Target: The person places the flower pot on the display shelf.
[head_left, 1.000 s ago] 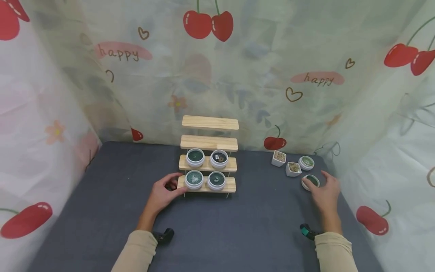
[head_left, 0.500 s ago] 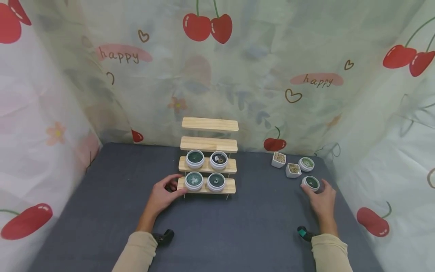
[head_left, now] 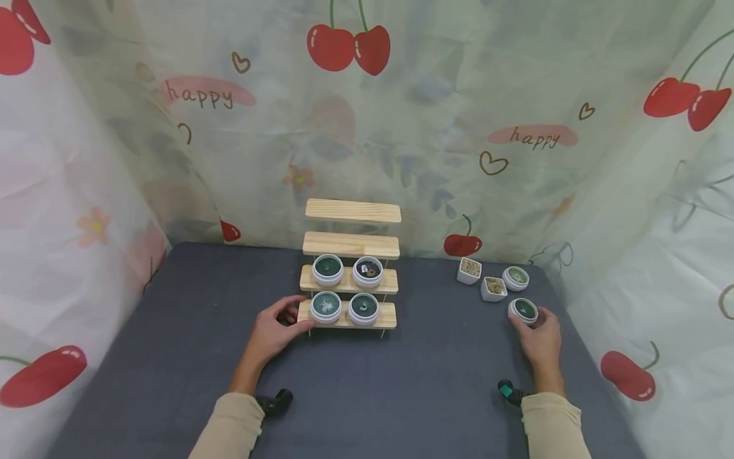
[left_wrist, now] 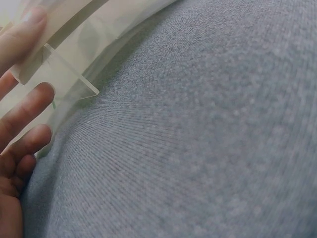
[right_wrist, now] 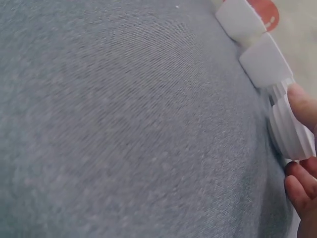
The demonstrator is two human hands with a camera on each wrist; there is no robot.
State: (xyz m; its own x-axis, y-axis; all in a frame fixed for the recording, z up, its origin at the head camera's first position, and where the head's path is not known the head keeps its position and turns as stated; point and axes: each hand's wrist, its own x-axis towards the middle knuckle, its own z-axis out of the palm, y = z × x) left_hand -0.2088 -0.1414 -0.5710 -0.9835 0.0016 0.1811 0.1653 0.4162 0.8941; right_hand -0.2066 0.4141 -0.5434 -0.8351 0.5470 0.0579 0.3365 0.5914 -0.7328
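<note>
My left hand (head_left: 278, 326) holds the left end of the lowest board of a four-tier wooden display stand (head_left: 387, 314), thumb at the front edge. In the left wrist view the thumb (left_wrist: 22, 37) lies along the board and the other fingers are spread below it. Far to the right, my right hand (head_left: 540, 341) grips a small round white pot (head_left: 523, 310) with a dark green top. In the right wrist view its thumb presses the ribbed side of that pot (right_wrist: 289, 129), while the fingers curl under the opposite side.
Two round white pots (head_left: 325, 307) stand on the lowest board and two more (head_left: 327, 271) on the board above. Behind my right hand are another round pot (head_left: 515, 278) and two square white pots (head_left: 493, 290). Printed cloth (head_left: 424, 127) walls the grey table (head_left: 430, 382).
My right hand has moved slightly left and closed its fingers in around the round pot. The left hand stays at the stand. The head view has shifted slightly.
</note>
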